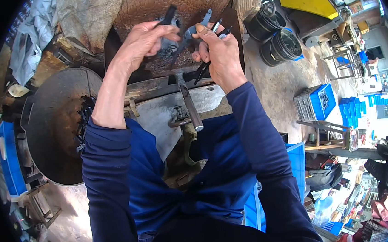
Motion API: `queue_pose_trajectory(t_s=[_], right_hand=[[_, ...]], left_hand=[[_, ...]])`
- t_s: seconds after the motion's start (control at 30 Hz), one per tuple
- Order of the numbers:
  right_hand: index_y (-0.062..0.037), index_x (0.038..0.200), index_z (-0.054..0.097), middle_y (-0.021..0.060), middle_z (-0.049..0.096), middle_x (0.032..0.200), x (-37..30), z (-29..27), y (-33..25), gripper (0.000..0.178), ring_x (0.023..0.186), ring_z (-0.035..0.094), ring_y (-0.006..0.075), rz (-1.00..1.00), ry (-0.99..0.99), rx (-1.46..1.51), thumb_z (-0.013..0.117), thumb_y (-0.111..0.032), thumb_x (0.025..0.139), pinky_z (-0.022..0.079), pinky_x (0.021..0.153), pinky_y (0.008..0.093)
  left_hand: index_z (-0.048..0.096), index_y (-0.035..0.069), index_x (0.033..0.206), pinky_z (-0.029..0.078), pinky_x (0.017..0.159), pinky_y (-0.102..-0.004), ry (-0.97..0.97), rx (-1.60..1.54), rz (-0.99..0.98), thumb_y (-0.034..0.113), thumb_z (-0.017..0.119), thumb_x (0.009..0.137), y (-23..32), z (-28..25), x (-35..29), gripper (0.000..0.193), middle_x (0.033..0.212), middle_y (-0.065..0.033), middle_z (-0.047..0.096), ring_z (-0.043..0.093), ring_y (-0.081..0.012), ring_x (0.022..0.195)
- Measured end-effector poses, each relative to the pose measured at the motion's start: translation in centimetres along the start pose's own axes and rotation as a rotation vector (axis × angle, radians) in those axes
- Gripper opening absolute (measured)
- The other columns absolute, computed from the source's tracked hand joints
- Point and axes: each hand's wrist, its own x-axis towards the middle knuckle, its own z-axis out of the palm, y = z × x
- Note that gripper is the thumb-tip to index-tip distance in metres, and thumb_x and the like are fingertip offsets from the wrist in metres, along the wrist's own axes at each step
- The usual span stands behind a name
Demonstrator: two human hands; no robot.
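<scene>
Strips, grey and black, notched, clamped in right hand; left hand gripping straight black bar.

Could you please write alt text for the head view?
A person's right hand holds several slim pieces, while the left hand seems to hold a black piece. Below them juts a metal bar; a round pan is at left, black buckets at right.
</scene>
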Motion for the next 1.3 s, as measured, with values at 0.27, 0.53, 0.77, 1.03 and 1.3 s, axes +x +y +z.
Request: queue_pose_trajectory(t_s=[0.27, 0.53, 0.77, 1.03, 1.3], right_hand=[[-0.0019, 0.101, 0.06, 0.006, 0.061, 0.088, -1.7, -1.2, -0.5, 0.015, 0.047, 0.039, 0.009, 0.028, 0.019, -0.001, 0.063, -0.016, 0.097, 0.044, 0.052, 0.0317], [-0.002, 0.103, 0.059, 0.0073, 0.062, 0.088, -3.1, -1.8, -1.5, 0.018, 0.046, 0.039, 0.0085, 0.045, 0.048, 0.026, 0.06, -0.02, 0.1, 0.044, 0.053, 0.0299], [-0.0026, 0.105, 0.06, 0.0074, 0.061, 0.09, -3.6, -1.7, -1.5, 0.021, 0.047, 0.038, 0.0082, 0.062, 0.063, 0.055, 0.058, -0.023, 0.101, 0.043, 0.054, 0.0299], [-0.0009, 0.108, 0.058, 0.0099, 0.06, 0.091, -3.7, -2.4, -1.6, 0.023, 0.046, 0.037, 0.0075, 0.082, 0.055, 0.04, 0.057, -0.024, 0.102, 0.045, 0.054, 0.0304], [0.003, 0.098, 0.059, 0.0064, 0.052, 0.059, -3.8, -3.0, -2.0, 0.023, 0.046, 0.047, 0.0128, 0.086, 0.113, 0.009, 0.057, -0.02, 0.1, 0.052, 0.057, 0.033]], left_hand=[[0.067, 0.004, 0.107, 0.032, 0.048, -0.0231, 0.233, 0.345, -0.242, 0.026, 0.061, 0.095, -5.7, -5.9, 2.8, 0.026, 0.085, -0.0011, 0.068, 0.041, -0.005, 0.054], [0.071, 0.007, 0.103, 0.042, 0.061, -0.0297, 0.168, 0.574, -0.288, 0.032, 0.064, 0.093, -7.9, -4.9, 6.5, 0.027, 0.083, -0.0015, 0.063, 0.053, -0.0102, 0.069], [0.072, 0.004, 0.102, 0.047, 0.073, -0.0324, 0.184, 0.545, -0.277, 0.028, 0.067, 0.09, -10.3, -4.0, 9.7, 0.027, 0.085, -0.007, 0.066, 0.061, -0.0139, 0.085], [0.071, 0.006, 0.107, 0.048, 0.075, -0.033, 0.125, 0.438, -0.267, 0.029, 0.065, 0.092, -11.4, -3.8, 11.1, 0.029, 0.091, -0.0034, 0.066, 0.062, -0.0154, 0.088], [0.069, 0.008, 0.115, 0.05, 0.081, -0.03, 0.004, 0.346, -0.215, 0.039, 0.073, 0.088, -13.5, -3.2, 12.7, 0.042, 0.102, -0.0046, 0.068, 0.064, -0.0146, 0.097]])
